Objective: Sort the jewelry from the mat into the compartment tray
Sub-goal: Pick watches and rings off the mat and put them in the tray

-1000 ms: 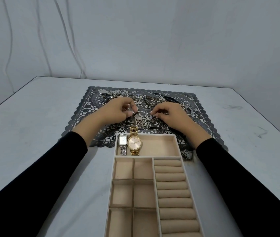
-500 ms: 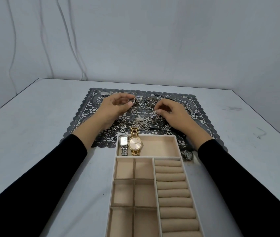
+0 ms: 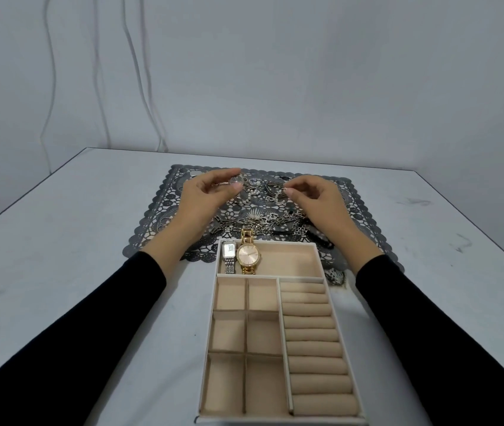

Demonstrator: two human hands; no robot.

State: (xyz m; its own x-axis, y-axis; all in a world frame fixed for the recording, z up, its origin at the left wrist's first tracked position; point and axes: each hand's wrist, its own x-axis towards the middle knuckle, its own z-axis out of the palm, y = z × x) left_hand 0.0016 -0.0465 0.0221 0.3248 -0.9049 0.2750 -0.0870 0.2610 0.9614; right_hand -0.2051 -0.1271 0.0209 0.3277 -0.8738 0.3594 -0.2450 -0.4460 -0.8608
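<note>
- My left hand (image 3: 210, 196): my fingers are curled, and thumb and forefinger pinch a small round piece (image 3: 235, 179). It is pale and shiny, too small for me to name. The hand is raised over the far part of the mat.
- My right hand (image 3: 321, 204): my fingers are curled, with thumb and forefinger tips drawn together. I cannot tell whether they have hold of anything.
- Between my hands: a pearl strand (image 3: 249, 195) lies on the mat among darker metal pieces.
- Just nearer than my hands: the jewelry pile (image 3: 275, 222), tangled chains and links, is spread from wrist to wrist.
- Beneath both hands: the black lace-cut mat (image 3: 364, 216).
- Between my forearms: the compartment tray (image 3: 284, 242), its far end lying over the mat's near edge.
- Beside my left wrist: a silver watch (image 3: 229, 253) and a gold watch (image 3: 248, 255) lie side by side in the tray's wide far compartment.
- Nearer to me: square compartments (image 3: 230, 333) on my left hand's side and ring rolls (image 3: 315, 348) on my right hand's side.
- My arms: black sleeves (image 3: 90, 318).
- Under everything: the pale table (image 3: 60, 241).
</note>
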